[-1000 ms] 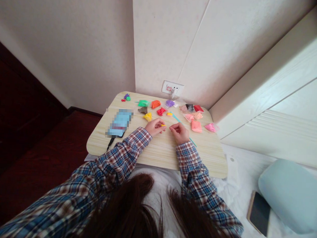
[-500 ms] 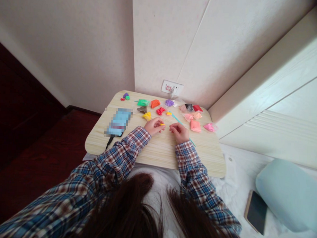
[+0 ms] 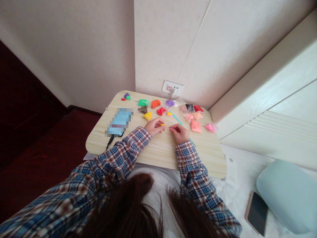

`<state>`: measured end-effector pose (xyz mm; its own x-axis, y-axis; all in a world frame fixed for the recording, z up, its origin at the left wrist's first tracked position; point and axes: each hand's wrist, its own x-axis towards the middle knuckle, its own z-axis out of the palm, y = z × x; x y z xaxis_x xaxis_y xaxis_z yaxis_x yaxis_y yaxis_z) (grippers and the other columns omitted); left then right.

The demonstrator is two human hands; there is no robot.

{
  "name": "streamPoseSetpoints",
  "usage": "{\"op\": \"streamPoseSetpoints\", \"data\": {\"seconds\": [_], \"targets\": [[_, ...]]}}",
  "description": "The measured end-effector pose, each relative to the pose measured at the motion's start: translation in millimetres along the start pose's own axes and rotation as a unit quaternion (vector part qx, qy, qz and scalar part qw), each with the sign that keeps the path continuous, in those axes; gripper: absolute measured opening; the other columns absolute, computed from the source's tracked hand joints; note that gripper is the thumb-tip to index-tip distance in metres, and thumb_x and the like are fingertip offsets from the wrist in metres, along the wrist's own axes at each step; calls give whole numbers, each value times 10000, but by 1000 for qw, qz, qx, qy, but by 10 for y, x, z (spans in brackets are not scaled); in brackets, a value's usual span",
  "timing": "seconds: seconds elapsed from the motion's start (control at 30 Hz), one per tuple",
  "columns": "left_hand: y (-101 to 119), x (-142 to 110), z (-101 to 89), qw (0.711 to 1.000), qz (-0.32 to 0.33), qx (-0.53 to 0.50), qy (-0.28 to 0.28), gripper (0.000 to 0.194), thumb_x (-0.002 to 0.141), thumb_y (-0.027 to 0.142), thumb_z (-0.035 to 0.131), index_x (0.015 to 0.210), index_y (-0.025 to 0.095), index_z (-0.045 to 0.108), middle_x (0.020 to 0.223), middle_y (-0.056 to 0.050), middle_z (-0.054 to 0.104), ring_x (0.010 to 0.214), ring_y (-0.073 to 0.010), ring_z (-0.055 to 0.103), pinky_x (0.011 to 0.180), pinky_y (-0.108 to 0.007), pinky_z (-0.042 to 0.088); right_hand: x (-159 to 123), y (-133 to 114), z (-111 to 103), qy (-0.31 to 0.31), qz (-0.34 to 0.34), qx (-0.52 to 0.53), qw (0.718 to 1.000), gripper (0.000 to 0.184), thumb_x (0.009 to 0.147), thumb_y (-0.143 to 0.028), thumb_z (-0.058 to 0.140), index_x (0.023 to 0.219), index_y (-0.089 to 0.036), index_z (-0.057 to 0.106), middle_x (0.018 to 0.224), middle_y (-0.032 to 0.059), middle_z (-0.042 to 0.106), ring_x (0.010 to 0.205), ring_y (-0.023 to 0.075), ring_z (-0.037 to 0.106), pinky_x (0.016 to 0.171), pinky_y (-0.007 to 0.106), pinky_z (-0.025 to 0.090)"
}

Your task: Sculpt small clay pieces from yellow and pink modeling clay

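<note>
Over the middle of the table, my left hand (image 3: 154, 127) pinches a small yellow piece of clay (image 3: 162, 125) between thumb and fingers. Close by on the right, my right hand (image 3: 181, 134) has its thumb and fingertips pressed together; whatever they may hold is too small to make out. The two hands are a short gap apart. Just beyond them lie another small yellow clay piece (image 3: 169, 114) and a thin teal tool (image 3: 177, 119), which passes beneath my right hand. A yellow clay packet (image 3: 147, 116) and a red clay packet (image 3: 161, 111) are near my left hand.
Several coloured clay packets, among them a green one (image 3: 143, 103) and a salmon one (image 3: 196, 126), line the table's (image 3: 157, 153) far side. Small purple, green and red clay shapes (image 3: 127, 96) sit far left. A phone with a blurred screen (image 3: 119, 121) and cable lies left.
Both hands keep nearly the same place and pinch. The whole view has shifted very slightly; nothing is visibly taken up or let go.
</note>
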<state>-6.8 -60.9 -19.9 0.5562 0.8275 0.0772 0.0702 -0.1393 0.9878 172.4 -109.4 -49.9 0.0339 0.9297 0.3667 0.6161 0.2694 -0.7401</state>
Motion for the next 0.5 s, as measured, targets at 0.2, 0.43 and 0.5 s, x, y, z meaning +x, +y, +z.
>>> {"op": "streamPoseSetpoints", "data": {"seconds": [0.2,0.43,0.5], "targets": [[-15,4,-3,1000,0,4,-3,179,873,254,524,967,104,550,817,-21,581,641,-99,568,566,-239,502,2,36,-1,7,-1,-20,1000,206,903,-328,536,901,-125,565,839,19,567,706,130,562,647,292,498],[-13,5,-7,1000,-5,12,-3,188,874,260,522,980,106,548,831,-25,582,654,-104,570,580,-248,504,8,-22,-37,7,-19,-28,999,194,917,-321,513,942,-138,572,903,36,571,780,146,565,687,309,499],[-21,6,-5,1000,-8,14,-2,190,874,261,522,982,107,547,833,-25,582,653,-104,569,581,-249,504,7,-17,-39,6,-19,-29,999,196,917,-324,512,946,-139,573,907,37,573,784,148,566,701,318,497]]}}
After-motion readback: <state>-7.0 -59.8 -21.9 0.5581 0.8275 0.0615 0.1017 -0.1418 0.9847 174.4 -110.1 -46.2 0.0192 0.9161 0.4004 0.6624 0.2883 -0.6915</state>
